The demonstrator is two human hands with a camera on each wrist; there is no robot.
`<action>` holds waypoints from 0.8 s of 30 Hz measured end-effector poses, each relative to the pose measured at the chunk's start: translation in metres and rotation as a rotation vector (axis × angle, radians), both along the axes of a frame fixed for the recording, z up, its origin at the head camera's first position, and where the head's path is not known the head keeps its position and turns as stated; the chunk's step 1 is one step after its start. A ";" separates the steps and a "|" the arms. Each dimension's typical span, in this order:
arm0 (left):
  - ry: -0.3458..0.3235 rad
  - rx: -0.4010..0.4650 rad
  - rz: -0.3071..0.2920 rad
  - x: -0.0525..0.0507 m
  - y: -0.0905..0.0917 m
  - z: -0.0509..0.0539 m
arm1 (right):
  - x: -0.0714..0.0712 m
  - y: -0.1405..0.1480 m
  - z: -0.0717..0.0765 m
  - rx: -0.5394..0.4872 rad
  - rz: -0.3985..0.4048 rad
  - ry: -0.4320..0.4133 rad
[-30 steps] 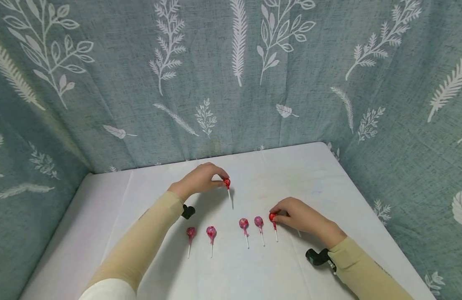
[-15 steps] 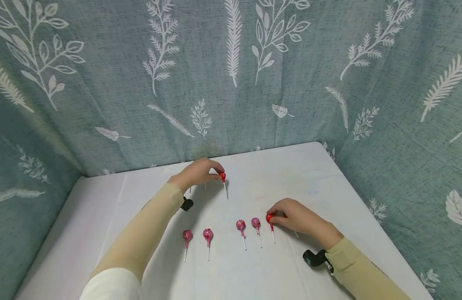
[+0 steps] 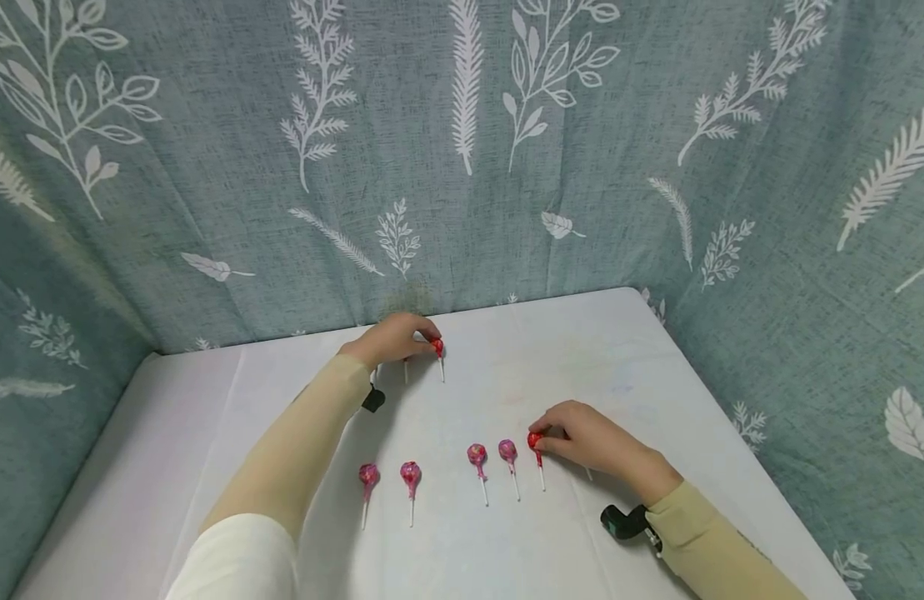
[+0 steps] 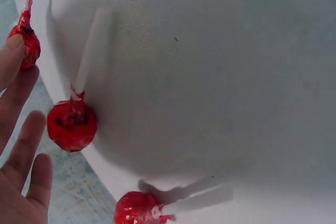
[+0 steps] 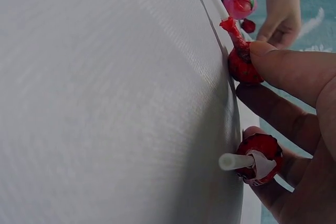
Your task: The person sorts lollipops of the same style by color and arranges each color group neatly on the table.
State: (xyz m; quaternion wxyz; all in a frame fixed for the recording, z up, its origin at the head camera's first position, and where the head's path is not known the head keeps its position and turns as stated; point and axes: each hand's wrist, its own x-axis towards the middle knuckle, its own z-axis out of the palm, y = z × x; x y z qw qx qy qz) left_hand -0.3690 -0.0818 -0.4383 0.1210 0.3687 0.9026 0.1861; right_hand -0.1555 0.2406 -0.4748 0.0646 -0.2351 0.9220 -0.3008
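Near the table's back edge my left hand (image 3: 394,339) pinches a red lollipop (image 3: 437,347) between thumb and finger. In the left wrist view that lollipop (image 4: 24,49) is at the left, with a second red lollipop (image 4: 72,124) beside the fingers and a third (image 4: 137,209) at the bottom. My right hand (image 3: 601,442) pinches a red lollipop (image 3: 535,440) at the right end of a row. Another red lollipop (image 5: 260,159) lies under its lower fingers in the right wrist view. Two pink lollipops, one (image 3: 476,454) and another (image 3: 507,451), lie left of the right hand.
Two more pink lollipops, one (image 3: 368,475) and another (image 3: 411,474), lie on the front left part of the white table (image 3: 447,558). A green leaf-patterned curtain (image 3: 417,150) stands behind and beside the table.
My left hand has moved back toward the table's far edge with its red lollipop. Against the table, the right hand and its lollipop have stayed about where they were; the head view has shifted slightly.
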 end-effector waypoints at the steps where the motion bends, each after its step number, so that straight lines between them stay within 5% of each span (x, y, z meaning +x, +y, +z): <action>1: -0.004 -0.006 0.006 -0.001 0.000 -0.001 | 0.000 0.000 0.000 0.002 -0.003 -0.006; 24: 0.003 -0.025 -0.018 -0.007 0.003 -0.006 | -0.004 -0.003 0.007 0.100 0.072 0.077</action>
